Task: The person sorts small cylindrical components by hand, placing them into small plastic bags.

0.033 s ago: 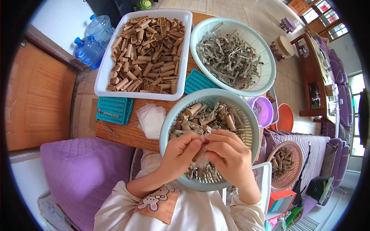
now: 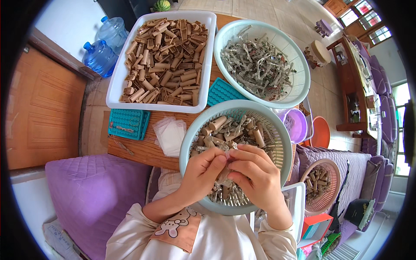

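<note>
Over the near side of a grey-green basket [image 2: 185,149], my left hand [image 2: 206,171] and my right hand [image 2: 255,171] meet with their fingertips close together. Both are closed in a pinch on a small clear plastic bag [image 2: 224,175], which hangs between them, partly hidden by the fingers. What lies inside the bag is hard to make out. Below the hands, the basket holds brown half-round plastic pieces [image 2: 218,123] mixed with crumpled clear wrapped bits [image 2: 236,128].
A white tray [image 2: 113,97] of brown pieces stands at the far left of the wooden table [image 2: 149,149]. Beside it is a pale green basket [image 2: 299,86] of clear wrapped parts. Teal trays [image 2: 125,123] and flat clear bags [image 2: 170,136] lie nearer. A pink basket [image 2: 333,190] sits right.
My right thumb and fingers have shifted slightly, and the clear bag between the hands has moved a little. My left hand stays almost in place.
</note>
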A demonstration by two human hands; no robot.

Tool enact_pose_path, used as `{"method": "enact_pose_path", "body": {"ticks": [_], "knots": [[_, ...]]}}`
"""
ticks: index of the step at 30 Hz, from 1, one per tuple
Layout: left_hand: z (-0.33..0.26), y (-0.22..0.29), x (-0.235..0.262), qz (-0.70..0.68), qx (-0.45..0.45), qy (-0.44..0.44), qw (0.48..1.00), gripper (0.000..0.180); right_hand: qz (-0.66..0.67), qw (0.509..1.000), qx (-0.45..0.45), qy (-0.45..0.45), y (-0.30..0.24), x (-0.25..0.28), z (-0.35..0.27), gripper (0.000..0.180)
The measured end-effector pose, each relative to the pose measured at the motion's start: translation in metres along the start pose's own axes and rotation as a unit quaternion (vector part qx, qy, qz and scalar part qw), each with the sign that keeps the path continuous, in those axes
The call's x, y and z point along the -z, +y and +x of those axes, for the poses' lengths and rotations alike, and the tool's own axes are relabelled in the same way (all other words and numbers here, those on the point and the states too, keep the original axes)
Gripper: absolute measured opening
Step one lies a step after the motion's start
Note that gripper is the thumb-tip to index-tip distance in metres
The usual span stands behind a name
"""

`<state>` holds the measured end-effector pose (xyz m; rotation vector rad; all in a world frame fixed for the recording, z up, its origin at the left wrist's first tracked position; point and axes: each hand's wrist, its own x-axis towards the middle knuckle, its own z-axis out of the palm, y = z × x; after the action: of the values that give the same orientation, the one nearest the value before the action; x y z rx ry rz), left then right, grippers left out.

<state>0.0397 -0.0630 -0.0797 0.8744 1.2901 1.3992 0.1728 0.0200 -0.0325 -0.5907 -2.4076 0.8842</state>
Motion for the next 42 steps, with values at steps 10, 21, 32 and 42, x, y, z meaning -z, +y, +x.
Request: {"method": "enact_pose_path", "body": {"ticks": [10,21,32,42], "knots": [[0.002,-0.003,-0.010,-0.180,-0.002,0.012,0.984,0.024,0.145,0.976,-0.111,0.122,0.010,-0.014,-0.020,0.041],[0.007,-0.008,-0.012,-0.411,0.008,0.017,0.912,0.030,0.131,0.953,-0.255,0.096,0.003,-0.014,-0.020,0.017],[0.014,-0.003,-0.002,-0.223,-0.054,0.007,0.973,0.031,0.156,0.954,-0.237,0.095,0.009,-0.016,-0.026,0.015],[0.010,0.014,0.007,-0.013,-0.120,0.092,0.988,0.015,0.159,0.959,-0.229,0.050,0.006,-0.011,-0.025,0.016]]}}
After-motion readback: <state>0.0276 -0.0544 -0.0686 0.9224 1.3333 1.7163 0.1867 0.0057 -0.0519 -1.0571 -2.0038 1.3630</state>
